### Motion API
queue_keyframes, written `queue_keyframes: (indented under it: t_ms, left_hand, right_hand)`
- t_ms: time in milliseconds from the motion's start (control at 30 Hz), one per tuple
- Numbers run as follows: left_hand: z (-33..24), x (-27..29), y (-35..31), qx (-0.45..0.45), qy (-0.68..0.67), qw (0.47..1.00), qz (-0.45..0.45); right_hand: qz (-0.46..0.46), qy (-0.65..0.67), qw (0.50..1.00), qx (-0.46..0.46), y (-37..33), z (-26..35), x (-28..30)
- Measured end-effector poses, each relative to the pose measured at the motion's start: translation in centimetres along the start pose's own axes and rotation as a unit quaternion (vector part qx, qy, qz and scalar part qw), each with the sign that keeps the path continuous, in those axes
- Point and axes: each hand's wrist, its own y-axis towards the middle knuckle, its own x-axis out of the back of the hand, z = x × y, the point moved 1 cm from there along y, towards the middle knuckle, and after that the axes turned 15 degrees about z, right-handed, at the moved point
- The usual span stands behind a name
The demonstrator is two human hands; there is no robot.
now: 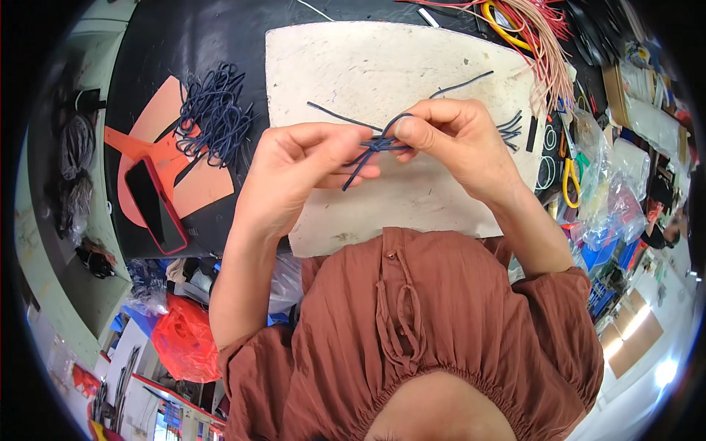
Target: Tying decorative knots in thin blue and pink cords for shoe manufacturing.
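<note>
Over a pale, worn board, both hands hold a dark navy cord that crosses and loops in a loose knot between them. My left hand pinches the cord at the left of the knot, with a short end hanging below the fingers. My right hand is closed on the loop at the right, thumb against forefinger. Loose ends stretch out behind the hands across the board. Several short lengths of the same dark cord lie beside my right wrist.
A tangled pile of navy cord lies at left, near an orange plastic piece and a phone in a red case. Pink and red cords hang at the back right. Yellow-handled scissors and clear plastic bags are at right.
</note>
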Motion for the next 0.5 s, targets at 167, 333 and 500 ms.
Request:
queue_keyframes:
  t_ms: [167,333,500]
  left_hand:
    - [0.0,-0.4,0.4,0.007,0.064,0.998,-0.002]
    - [-0.1,-0.8,0.4,0.012,0.025,1.000,0.004]
    - [0.3,-0.7,0.3,0.038,0.060,0.997,0.042]
  right_hand:
    - [0.007,0.176,0.983,-0.057,0.1,0.0,0.6]
    - [-0.011,-0.053,0.998,0.023,-0.2,-0.6,0.1]
    - [0.003,-0.088,0.995,0.046,-0.4,-0.4,-0.5]
